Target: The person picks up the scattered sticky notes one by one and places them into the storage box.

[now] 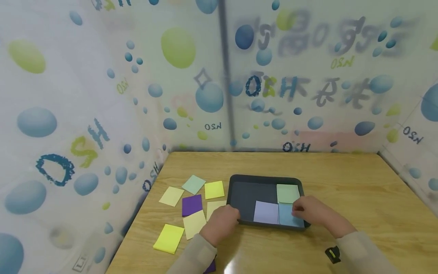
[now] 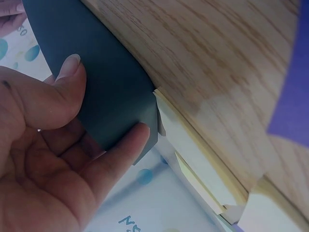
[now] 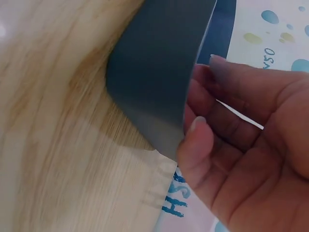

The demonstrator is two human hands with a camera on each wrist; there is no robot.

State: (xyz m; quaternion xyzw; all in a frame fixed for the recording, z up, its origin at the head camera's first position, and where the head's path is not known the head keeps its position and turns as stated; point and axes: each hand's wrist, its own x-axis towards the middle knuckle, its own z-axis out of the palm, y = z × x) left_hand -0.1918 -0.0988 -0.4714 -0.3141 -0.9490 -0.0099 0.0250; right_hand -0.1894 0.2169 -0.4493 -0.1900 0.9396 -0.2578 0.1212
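A black tray (image 1: pixel 261 182) lies on the table with a pale green sticky note pad (image 1: pixel 287 193), a lavender one (image 1: pixel 266 212) and a light blue one (image 1: pixel 286 217) inside. My left hand (image 1: pixel 221 222) grips the tray's near left corner; in the left wrist view its thumb (image 2: pixel 72 82) is at the rim and a finger lies along the outer wall. Reaching over the right rim, my right hand (image 1: pixel 313 209) has bent fingers at the corner of the light blue pad. In the right wrist view the tray wall (image 3: pixel 149 72) hides those fingertips.
Left of the tray lie several loose sticky note pads: yellow (image 1: pixel 169 238), purple (image 1: pixel 192 205), cream (image 1: pixel 194 224) and pale green (image 1: pixel 194 185). A small black object (image 1: pixel 333 254) sits near my right sleeve. Patterned curtains (image 1: pixel 191 114) surround the wooden table (image 1: pixel 356 182).
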